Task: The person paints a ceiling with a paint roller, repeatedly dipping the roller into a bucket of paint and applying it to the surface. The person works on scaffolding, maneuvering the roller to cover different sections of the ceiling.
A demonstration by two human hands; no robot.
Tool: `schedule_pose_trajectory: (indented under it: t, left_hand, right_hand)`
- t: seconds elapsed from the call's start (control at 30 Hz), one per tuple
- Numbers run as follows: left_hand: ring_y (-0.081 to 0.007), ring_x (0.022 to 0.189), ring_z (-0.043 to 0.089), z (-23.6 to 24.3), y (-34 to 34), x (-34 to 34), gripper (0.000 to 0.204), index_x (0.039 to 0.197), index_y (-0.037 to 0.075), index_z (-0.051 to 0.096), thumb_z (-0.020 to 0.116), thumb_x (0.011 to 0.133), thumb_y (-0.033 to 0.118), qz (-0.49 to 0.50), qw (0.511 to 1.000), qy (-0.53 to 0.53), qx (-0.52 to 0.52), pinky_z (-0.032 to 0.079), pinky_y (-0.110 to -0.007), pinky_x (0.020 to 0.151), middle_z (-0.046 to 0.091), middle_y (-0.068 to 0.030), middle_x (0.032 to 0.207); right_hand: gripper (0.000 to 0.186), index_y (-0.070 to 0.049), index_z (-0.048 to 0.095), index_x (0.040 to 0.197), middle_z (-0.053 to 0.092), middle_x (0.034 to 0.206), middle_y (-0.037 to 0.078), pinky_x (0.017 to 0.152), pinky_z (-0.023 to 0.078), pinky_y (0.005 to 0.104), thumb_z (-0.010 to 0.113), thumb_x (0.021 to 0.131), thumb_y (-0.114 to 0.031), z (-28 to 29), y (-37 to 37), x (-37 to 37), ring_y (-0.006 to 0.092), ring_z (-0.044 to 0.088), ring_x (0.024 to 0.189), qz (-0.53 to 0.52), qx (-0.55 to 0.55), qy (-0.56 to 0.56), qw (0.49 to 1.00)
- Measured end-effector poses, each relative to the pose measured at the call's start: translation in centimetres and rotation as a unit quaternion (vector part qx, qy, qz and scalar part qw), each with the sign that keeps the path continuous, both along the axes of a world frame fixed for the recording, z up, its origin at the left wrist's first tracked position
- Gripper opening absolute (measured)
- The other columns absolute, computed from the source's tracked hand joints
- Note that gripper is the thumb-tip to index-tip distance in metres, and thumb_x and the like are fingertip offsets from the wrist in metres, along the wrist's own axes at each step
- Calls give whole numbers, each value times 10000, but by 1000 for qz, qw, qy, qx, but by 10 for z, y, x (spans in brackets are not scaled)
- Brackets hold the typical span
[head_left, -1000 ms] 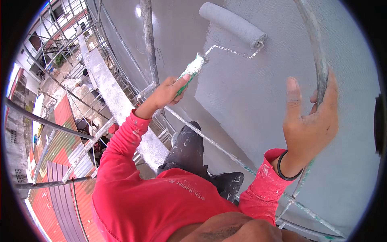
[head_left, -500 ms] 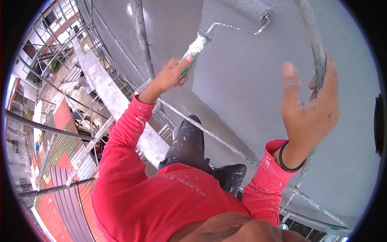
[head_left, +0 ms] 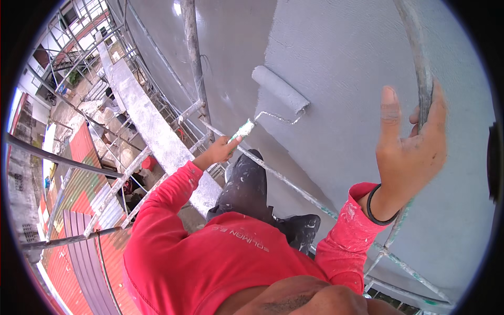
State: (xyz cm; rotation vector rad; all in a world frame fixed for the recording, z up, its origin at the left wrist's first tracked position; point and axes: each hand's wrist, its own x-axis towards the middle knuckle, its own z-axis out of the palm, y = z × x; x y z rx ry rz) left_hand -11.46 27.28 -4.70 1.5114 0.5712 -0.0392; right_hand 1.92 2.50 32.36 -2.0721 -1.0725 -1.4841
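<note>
My left hand [head_left: 222, 149] grips the green, paint-crusted handle [head_left: 242, 130] of a paint roller. Its grey-coated sleeve [head_left: 280, 88] rests against the wall [head_left: 341, 136], on light grey paint near the boundary with a darker, smoother patch [head_left: 226, 47]. My right hand [head_left: 412, 149] is wrapped around an upright grey scaffold pipe [head_left: 417, 47] on the right, thumb standing apart from the fingers. Below the roller my knees in dark, paint-spotted trousers [head_left: 241, 189] are bent beside the scaffolding.
A pale, narrow plank [head_left: 152, 128] runs along the scaffold at left, among crossing pipes [head_left: 122, 178]. Far below are a red bucket [head_left: 148, 163], corrugated roofing [head_left: 79, 147] and a partly hidden person [head_left: 111, 105]. A diagonal pipe [head_left: 286, 184] crosses in front of the wall.
My left hand and the roller first went up, then came well down the wall to around mid-picture. My right hand stays on its pipe, shifted slightly in the picture.
</note>
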Motion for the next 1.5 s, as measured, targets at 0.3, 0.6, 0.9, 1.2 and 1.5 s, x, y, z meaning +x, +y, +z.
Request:
schedule_pose_trajectory:
  t: [0.3,0.6,0.9,1.2,1.5]
  left_hand:
    - [-95,422,364,84,19,28,576,680,97,423,455,1024,558,-31,993,-110,40,305,-278,398,367,17,523]
    - [-98,440,354,259,13,92,618,672,131,416,492,953,677,-27,968,-249,-24,260,-260,392,382,11,544]
    - [-97,429,340,408,32,165,609,760,115,456,510,930,697,-55,916,-398,3,248,-255,392,397,1,563]
    - [-98,386,362,515,74,248,570,819,125,507,494,943,681,-18,845,-534,33,220,-257,333,438,5,578]
    - [-86,349,303,621,57,256,556,833,163,467,485,932,709,-119,823,-555,19,191,-250,317,406,26,555]
  right_hand:
    - [658,-50,619,1274,698,1000,116,658,516,342,784,782,-454,6,0,-7,269,680,791,-3,19,34,999]
    - [661,-37,603,1280,669,935,114,642,510,387,748,808,-477,6,-4,-11,300,672,779,3,23,59,998]
    - [665,-26,587,1295,633,867,112,594,490,386,748,800,-440,7,-6,-8,290,650,728,6,11,58,998]
    - [662,-21,588,1290,612,837,110,557,466,381,730,804,-449,5,-5,-8,291,626,679,3,11,28,1000]
    - [664,-21,580,1302,614,818,118,546,461,382,726,810,-442,11,-16,-12,290,630,678,-32,-3,11,999]
